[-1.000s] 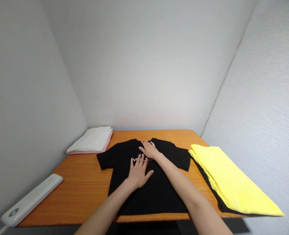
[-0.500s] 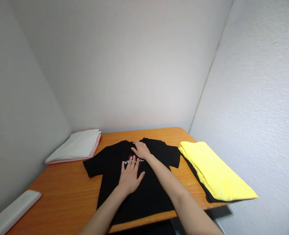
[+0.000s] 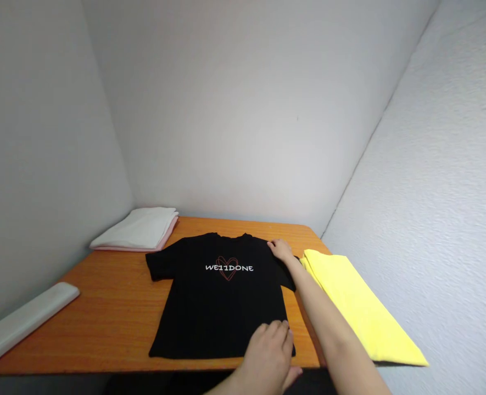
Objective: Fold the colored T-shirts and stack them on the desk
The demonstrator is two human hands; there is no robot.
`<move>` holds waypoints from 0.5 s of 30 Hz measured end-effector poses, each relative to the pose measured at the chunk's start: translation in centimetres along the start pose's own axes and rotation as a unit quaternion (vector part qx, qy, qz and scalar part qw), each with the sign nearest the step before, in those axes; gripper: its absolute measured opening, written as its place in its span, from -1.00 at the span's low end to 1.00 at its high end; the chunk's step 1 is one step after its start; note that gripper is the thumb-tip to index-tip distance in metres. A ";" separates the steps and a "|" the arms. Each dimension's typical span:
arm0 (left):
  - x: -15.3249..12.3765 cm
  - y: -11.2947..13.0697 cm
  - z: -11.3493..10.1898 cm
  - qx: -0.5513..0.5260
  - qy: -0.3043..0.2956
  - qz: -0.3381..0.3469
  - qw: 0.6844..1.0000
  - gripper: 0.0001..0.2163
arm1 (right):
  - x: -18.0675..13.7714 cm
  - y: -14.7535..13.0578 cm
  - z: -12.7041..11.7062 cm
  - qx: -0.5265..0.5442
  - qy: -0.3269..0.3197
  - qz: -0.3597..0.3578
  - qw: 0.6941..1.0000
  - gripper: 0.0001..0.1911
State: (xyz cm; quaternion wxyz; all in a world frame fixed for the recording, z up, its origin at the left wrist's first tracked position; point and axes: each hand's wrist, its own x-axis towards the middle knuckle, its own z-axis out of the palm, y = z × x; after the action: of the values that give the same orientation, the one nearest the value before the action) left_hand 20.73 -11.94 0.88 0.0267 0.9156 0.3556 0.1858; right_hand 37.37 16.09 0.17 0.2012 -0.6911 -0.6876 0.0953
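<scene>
A black short-sleeved T-shirt [image 3: 218,312] lies spread flat with its neckline toward the back wall. White lettering reading WE11DONE runs across a red outlined heart on its chest. At the shirt's right shoulder, my right hand [image 3: 281,250] has its fingers bent onto the fabric. My left hand [image 3: 269,345] is at the lower right corner by the hem, fingers curled over the side edge and thumb lower down. The cloth inside both grips is mostly hidden by the hands.
The wooden table [image 3: 102,312] stands against the walls. Folded white cloth [image 3: 138,227] over pink cloth lies at the back left. Folded yellow cloth [image 3: 362,307] lies along the right edge, slightly overhanging. A long white object [image 3: 28,318] rests at the left edge.
Both hands have left the shirt's chest. My right hand has moved to the right shoulder, my left to the lower right corner. The chest print is now uncovered, and the view has shifted slightly.
</scene>
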 end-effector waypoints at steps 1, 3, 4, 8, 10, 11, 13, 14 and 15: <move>0.1 0.6 1.2 0.015 0.005 0.002 1.000 -0.39 | -0.2 0.4 0.1 0.000 -0.004 -0.002 1.000 -0.73; 0.4 1.0 3.3 0.048 0.021 0.006 0.999 -0.40 | -0.6 0.9 0.2 0.000 -0.006 -0.011 1.000 -0.74; 0.5 1.1 4.1 0.064 0.030 0.010 0.997 -0.48 | -0.7 1.1 0.2 0.002 -0.006 -0.017 1.000 -0.74; 0.4 0.8 4.5 0.095 0.070 0.027 0.993 -0.85 | -0.8 1.7 -0.6 0.023 -0.017 -0.049 0.998 -0.78; 0.1 0.8 3.4 0.074 0.078 0.009 0.994 -0.85 | -0.6 2.0 -1.4 0.041 -0.024 -0.062 0.997 -0.79; 0.1 0.9 2.6 0.051 0.076 -0.009 0.996 -0.85 | -0.5 2.1 -1.8 0.051 -0.026 -0.066 0.996 -0.79; 0.0 1.0 0.9 -0.018 0.070 -0.054 0.996 -0.89 | -0.2 2.4 -2.8 0.070 -0.027 -0.067 0.995 -0.78; 0.1 1.1 0.1 -0.063 0.069 -0.073 0.993 -0.91 | 0.0 2.5 -3.3 0.078 -0.027 -0.065 0.994 -0.78; 0.3 1.1 -0.7 -0.112 0.071 -0.090 0.987 -0.91 | 0.1 2.6 -3.8 0.086 -0.024 -0.060 0.994 -0.77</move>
State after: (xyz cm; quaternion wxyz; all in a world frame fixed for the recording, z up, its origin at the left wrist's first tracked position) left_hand 21.37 -12.67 1.82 0.1207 0.8556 0.4145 0.2855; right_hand 41.32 15.72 2.48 0.2483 -0.6263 -0.7217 0.1587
